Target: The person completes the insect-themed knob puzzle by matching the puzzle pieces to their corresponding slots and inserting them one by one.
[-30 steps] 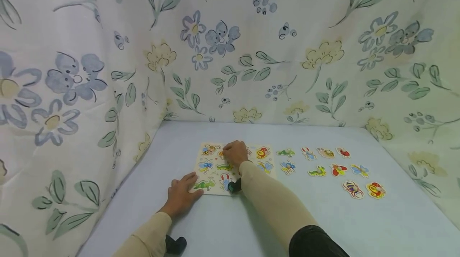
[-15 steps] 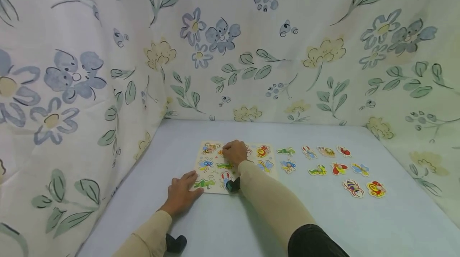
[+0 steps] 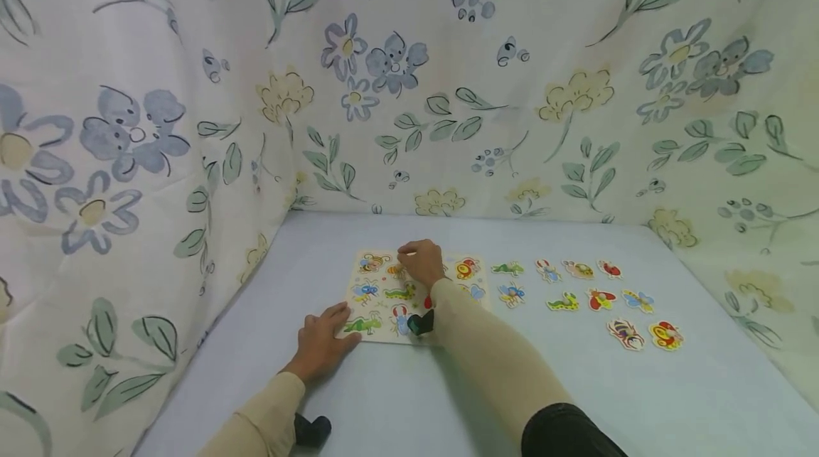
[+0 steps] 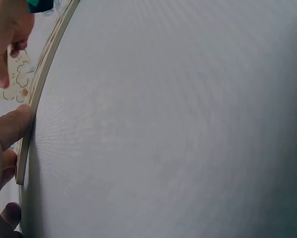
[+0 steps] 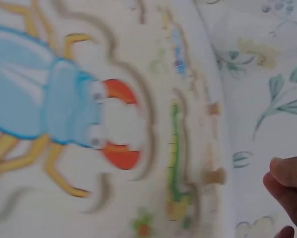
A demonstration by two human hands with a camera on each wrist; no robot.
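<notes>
A pale wooden insect puzzle board (image 3: 385, 340) lies on the table. My left hand (image 3: 320, 347) holds its near left corner; in the left wrist view the thumb (image 4: 12, 126) lies against the board's edge. Above the far middle of the board is my right hand (image 3: 424, 263), thumb and forefinger close together with nothing visible between them. Just below those fingertips (image 5: 287, 173) shows an orange bee picture (image 3: 394, 271). A blue beetle with red horns (image 5: 34, 89) fills the right wrist view, near a green caterpillar (image 5: 175, 153). My right forearm hides part of the board.
Several loose insect pieces lie right of the board, among them a green grasshopper (image 3: 508, 269), a red ladybird (image 3: 610, 269), a spider (image 3: 625, 335) and a snail (image 3: 579, 270). Floral curtains (image 3: 448, 87) hang behind the table (image 3: 397, 400) and at both sides.
My right hand has risen slightly off the board and shifted a little back, so the bee picture shows below it. My left hand has stayed at the corner.
</notes>
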